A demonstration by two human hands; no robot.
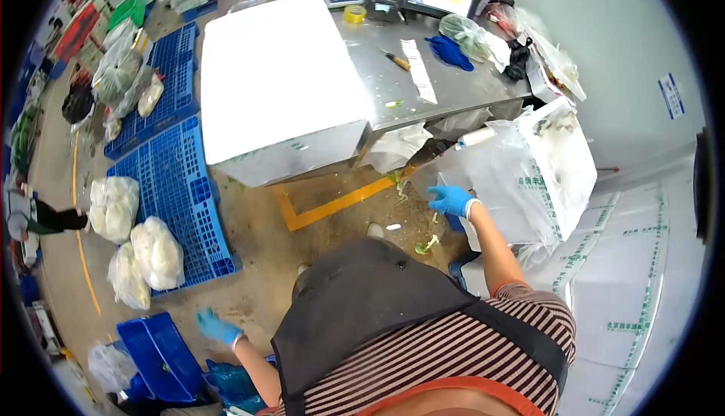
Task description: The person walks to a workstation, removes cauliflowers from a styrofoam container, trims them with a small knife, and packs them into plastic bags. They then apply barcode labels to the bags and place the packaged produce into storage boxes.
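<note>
Right hand [451,201]: fingers apart, nothing gripped, just beside white plastic bag [502,178] near front edge of table [468,91]; contact unclear. Left hand [217,327]: blurred, uncurled, empty, near blue crate [155,355]. Large white box [276,76] obstructs table's left end; knife [398,61] lies right of it.

A yellow tape roll [355,14] sits at twelve o'clock, a blue plastic lattice pallet [165,182] at nine, a rectangular blue-and-white wall sign [671,96] at two.
</note>
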